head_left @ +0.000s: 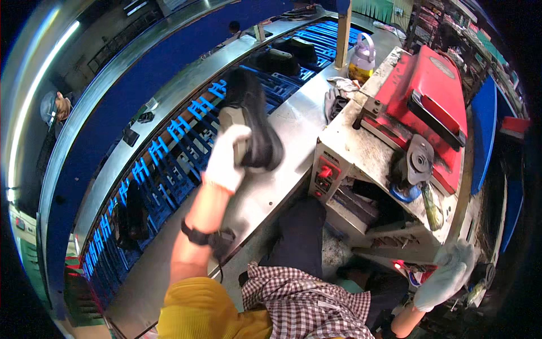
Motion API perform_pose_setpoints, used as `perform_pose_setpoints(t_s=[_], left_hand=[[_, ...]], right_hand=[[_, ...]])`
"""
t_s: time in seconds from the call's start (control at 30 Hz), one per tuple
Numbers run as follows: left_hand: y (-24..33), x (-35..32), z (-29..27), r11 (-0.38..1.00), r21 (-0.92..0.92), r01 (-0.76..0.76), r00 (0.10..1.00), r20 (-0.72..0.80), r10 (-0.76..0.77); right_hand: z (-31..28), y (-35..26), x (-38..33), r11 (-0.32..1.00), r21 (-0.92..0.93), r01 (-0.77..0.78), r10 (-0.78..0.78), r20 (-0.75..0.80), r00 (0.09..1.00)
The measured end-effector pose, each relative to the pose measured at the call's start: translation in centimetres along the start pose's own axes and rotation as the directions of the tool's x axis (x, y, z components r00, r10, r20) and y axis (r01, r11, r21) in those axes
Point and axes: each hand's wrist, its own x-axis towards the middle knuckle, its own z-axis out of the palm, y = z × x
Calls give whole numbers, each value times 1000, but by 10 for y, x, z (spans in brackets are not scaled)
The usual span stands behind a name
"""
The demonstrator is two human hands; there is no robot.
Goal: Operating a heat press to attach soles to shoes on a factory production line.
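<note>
Black shoe [258, 127] is off the surfaces, held up in view where the blue-slatted conveyor [179, 129] on the left meets the metal tabletop [299, 121] on the right. The white-gloved left hand [228, 161] is closed around it from the lower left, at the near part of its pale side; blur hides the exact finger placement. The shoe's long axis points mostly away from the person, its far end leaning left and its rounded near end slanting right, over the tabletop. Farther right, the red-lidded machine [435, 107] stands between the shoe and the gloved right hand [449, 277], which is low by the machine's near corner, well apart from the shoe; whether it grips anything, I cannot tell. The left hand is plainly the nearer.
</note>
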Motion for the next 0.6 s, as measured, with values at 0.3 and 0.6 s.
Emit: perform_pose_setpoints(t_s=[0.3,0.6], left_hand=[[-15,219,-76,710,689,-149,813,-324,485],[-24,253,-66,149,952,266,824,-305,478]], right_hand=[[1,-10,13,995,-95,-13,-1,-145,989],[89,-59,26,914,-352,200,-129,215,968]])
